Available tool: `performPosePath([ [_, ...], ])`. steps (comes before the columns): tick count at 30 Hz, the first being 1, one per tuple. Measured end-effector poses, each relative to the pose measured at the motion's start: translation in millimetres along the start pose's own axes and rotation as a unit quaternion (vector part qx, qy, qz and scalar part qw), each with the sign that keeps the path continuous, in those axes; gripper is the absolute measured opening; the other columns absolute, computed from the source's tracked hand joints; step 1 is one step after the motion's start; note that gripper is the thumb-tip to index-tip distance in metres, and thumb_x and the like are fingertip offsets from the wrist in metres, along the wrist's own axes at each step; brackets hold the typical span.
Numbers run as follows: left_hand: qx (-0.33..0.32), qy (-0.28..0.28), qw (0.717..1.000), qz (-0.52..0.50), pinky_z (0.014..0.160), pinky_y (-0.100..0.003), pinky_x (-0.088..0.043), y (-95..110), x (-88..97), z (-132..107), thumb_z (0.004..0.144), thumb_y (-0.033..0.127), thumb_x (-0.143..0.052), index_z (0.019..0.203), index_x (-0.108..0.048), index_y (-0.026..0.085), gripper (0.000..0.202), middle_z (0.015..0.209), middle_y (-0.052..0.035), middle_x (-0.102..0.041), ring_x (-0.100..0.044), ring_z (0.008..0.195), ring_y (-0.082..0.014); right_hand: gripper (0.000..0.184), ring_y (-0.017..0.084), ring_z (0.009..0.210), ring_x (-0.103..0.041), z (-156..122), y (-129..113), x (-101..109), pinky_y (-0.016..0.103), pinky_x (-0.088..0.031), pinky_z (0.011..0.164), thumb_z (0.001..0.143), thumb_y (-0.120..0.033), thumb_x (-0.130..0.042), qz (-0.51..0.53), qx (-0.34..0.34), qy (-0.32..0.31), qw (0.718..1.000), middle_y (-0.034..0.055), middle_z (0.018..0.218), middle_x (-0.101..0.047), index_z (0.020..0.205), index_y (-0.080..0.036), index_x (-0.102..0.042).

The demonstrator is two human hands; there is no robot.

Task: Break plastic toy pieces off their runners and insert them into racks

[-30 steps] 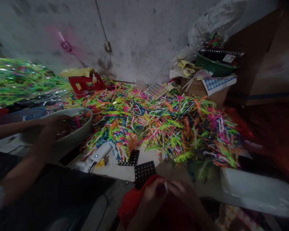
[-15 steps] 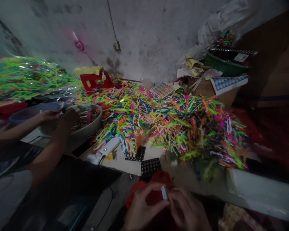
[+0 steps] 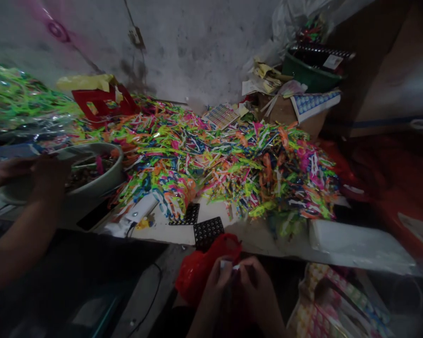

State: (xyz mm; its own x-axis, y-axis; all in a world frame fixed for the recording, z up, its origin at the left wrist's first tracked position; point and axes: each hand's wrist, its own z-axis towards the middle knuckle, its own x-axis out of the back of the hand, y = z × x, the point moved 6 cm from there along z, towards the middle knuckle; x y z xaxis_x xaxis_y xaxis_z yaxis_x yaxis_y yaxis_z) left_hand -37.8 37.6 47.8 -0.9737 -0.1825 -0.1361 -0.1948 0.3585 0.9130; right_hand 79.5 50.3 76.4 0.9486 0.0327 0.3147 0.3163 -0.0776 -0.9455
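My left hand (image 3: 216, 281) and my right hand (image 3: 257, 286) meet low in the middle of the view, fingers pinched together on a small white piece (image 3: 229, 266) held between them. A red plastic bag (image 3: 200, 267) lies just under and left of my hands. Two black studded trays (image 3: 207, 231) rest on the white surface right beyond the bag.
A big heap of neon-coloured plastic strips (image 3: 225, 159) covers the surface ahead. At the left another person's arms (image 3: 24, 220) reach to a grey bowl (image 3: 98, 180). A white foam slab (image 3: 356, 246) lies at the right, boxes and a green basin (image 3: 310, 77) behind.
My hands have come closer together around the white piece and sit a little lower. The view has swung slightly left and down. The other person's hands shifted at the bowl.
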Motion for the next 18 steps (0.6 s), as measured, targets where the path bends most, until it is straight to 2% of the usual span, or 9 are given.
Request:
performPosePath([
  [3,0.051,0.05,0.994,-0.084,0.063,-0.02,-0.048,2.7,7.0,-6.9,0.064,0.044,-0.069,0.08,-0.058,0.022,0.03,0.071,0.0027,-0.062,-0.06,0.068,-0.013,0.02,0.015,0.064,-0.057,-6.7,8.5,0.8,0.023,-0.045,0.061,0.08,-0.036,-0.047,0.019,-0.01,0.017,1.0,0.0005,0.067,-0.059,0.071,-0.019,-0.055],
  [5,0.061,0.086,0.991,-0.077,0.067,-0.019,-0.048,4.2,13.8,-6.5,0.06,0.041,-0.073,0.078,-0.061,0.021,0.029,0.075,0.0019,-0.064,-0.061,0.075,-0.0134,0.021,0.014,0.059,-0.054,-8.5,16.0,3.2,0.022,-0.044,0.057,0.078,-0.037,-0.048,0.037,-0.026,0.034,0.998,-0.0015,0.062,-0.055,0.068,-0.02,-0.053],
  [7,0.081,0.097,0.988,-0.084,0.07,-0.02,-0.049,-0.3,16.4,-2.3,0.057,0.039,-0.075,0.078,-0.064,0.02,0.03,0.079,-0.0009,-0.067,-0.062,0.082,-0.0164,0.022,0.013,0.056,-0.051,-9.3,23.3,5.7,0.021,-0.042,0.053,0.077,-0.039,-0.049,0.052,-0.044,0.049,0.996,-0.0026,0.06,-0.052,0.067,-0.02,-0.052],
  [10,0.136,0.057,0.98,-0.131,0.063,-0.024,-0.05,-16.1,9.6,6.3,0.06,0.04,-0.072,0.081,-0.067,0.016,0.033,0.07,-0.0033,-0.067,-0.064,0.073,-0.0184,0.022,0.013,0.057,-0.05,-11.0,29.8,8.2,0.021,-0.042,0.053,0.076,-0.04,-0.05,0.07,-0.06,0.064,0.994,-0.0028,0.06,-0.051,0.067,-0.02,-0.052],
  [13,0.209,0.012,0.956,-0.208,0.053,-0.024,-0.047,-32.4,-1.4,10.4,0.068,0.044,-0.062,0.084,-0.066,0.012,0.036,0.053,-0.0006,-0.06,-0.059,0.052,-0.0147,0.023,0.013,0.055,-0.049,-13.6,29.5,10.3,0.021,-0.043,0.052,0.076,-0.041,-0.051,0.086,-0.062,0.075,0.992,-0.003,0.059,-0.05,0.066,-0.02,-0.052],
  [15,0.238,-0.005,0.941,-0.242,0.051,-0.023,-0.045,-37.7,-6.2,10.6,0.07,0.044,-0.059,0.086,-0.065,0.012,0.036,0.052,0.0008,-0.059,-0.055,0.046,-0.0119,0.024,0.013,0.055,-0.049,-15.2,27.3,12.1,0.021,-0.043,0.051,0.076,-0.042,-0.05,0.091,-0.06,0.082,0.991,-0.0028,0.059,-0.05,0.065,-0.02,-0.052],
  [16,0.238,-0.009,0.942,-0.237,0.05,-0.022,-0.045,-37.9,-6.7,10.8,0.068,0.045,-0.061,0.086,-0.065,0.013,0.037,0.053,0.0012,-0.059,-0.054,0.046,-0.0112,0.024,0.013,0.055,-0.049,-15.7,26.0,12.6,0.021,-0.043,0.051,0.076,-0.042,-0.05,0.091,-0.06,0.082,0.991,-0.0027,0.059,-0.05,0.066,-0.02,-0.052],
  [18,0.208,-0.014,0.962,-0.176,0.05,-0.021,-0.043,-34.3,-4.3,11.8,0.059,0.048,-0.07,0.08,-0.064,0.015,0.039,0.055,0.0026,-0.059,-0.052,0.047,-0.0105,0.023,0.013,0.056,-0.05,-16.2,23.8,13.2,0.021,-0.043,0.052,0.076,-0.042,-0.051,0.091,-0.059,0.076,0.991,-0.0026,0.059,-0.05,0.066,-0.02,-0.052],
])
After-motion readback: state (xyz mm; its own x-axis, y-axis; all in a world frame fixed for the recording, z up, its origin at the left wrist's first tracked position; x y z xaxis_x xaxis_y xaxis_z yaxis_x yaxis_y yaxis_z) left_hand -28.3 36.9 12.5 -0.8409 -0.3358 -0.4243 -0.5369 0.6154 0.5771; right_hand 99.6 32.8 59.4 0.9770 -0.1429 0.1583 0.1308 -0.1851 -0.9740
